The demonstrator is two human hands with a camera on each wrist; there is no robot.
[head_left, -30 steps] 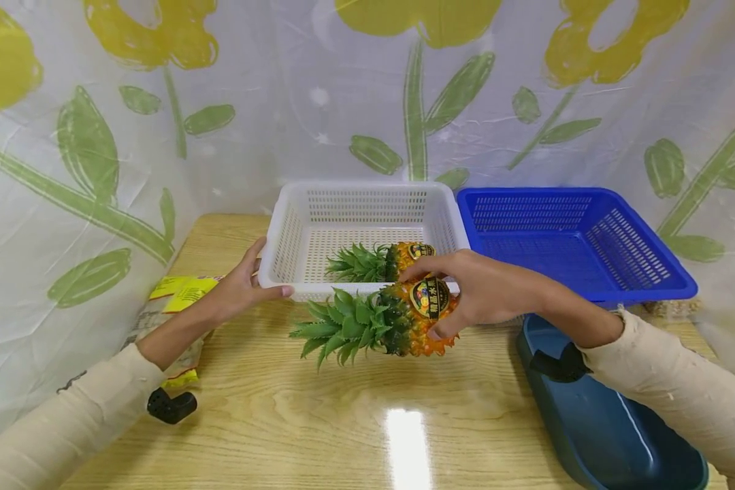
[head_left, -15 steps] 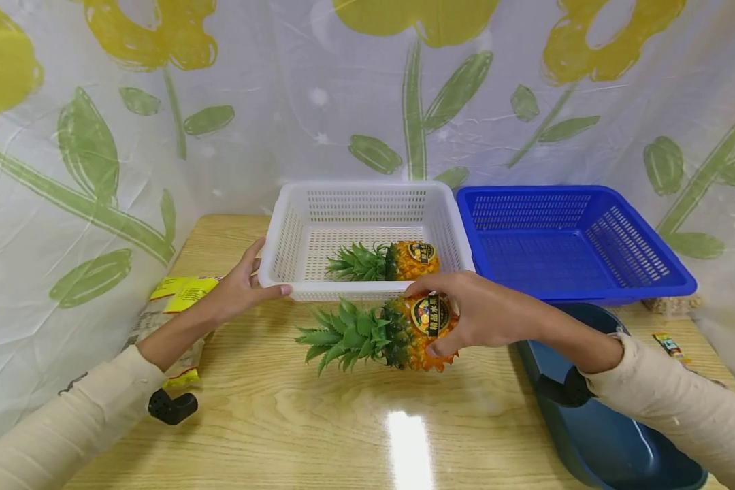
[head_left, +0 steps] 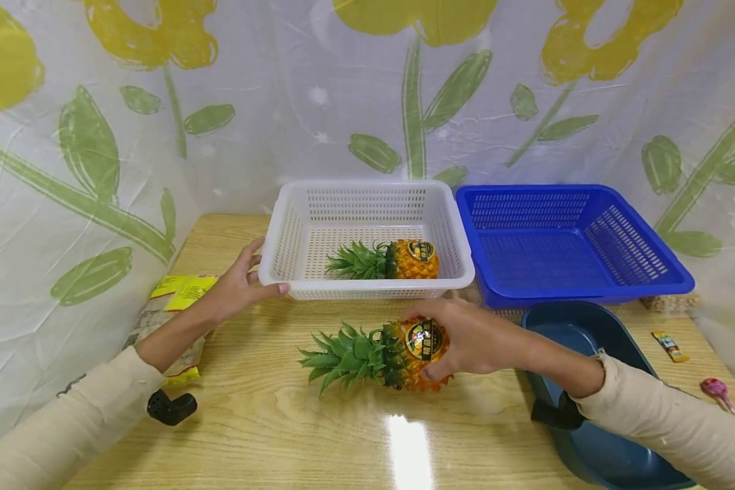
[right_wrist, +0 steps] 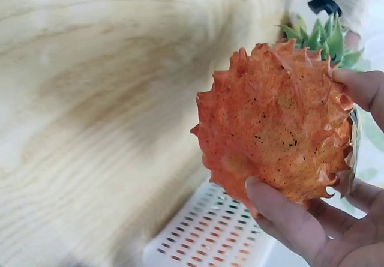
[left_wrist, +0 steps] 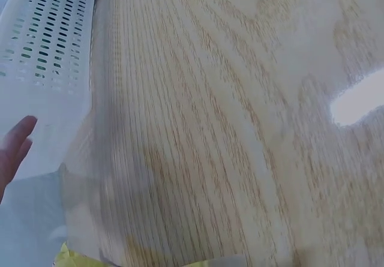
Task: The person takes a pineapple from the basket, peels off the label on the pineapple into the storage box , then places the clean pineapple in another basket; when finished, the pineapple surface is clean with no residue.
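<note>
My right hand [head_left: 468,333] grips a small orange pineapple [head_left: 416,350] by its body, above the table in front of the white basket. The fruit carries a black and gold label, and its leafy crown points left. In the right wrist view, thumb and fingers spread round the spiny pineapple [right_wrist: 276,123]. My left hand [head_left: 235,282] holds the front left corner of the white basket [head_left: 367,289], its thumb at the front rim and its fingers along the side. Inside that basket lies a second pineapple [head_left: 413,260], crown also leftward.
A blue basket [head_left: 527,252] stands right of the white one. In front of it sits a dark teal tub [head_left: 563,320], partly under my right arm. A small wrapped packet [head_left: 670,346] and a lollipop [head_left: 715,389] lie far right. Yellow-printed bags [head_left: 184,292] are at left.
My right hand has brought the pineapple down and toward me, away from the white basket's front rim. The left hand stays at the corner. The packet and lollipop have come into view.
</note>
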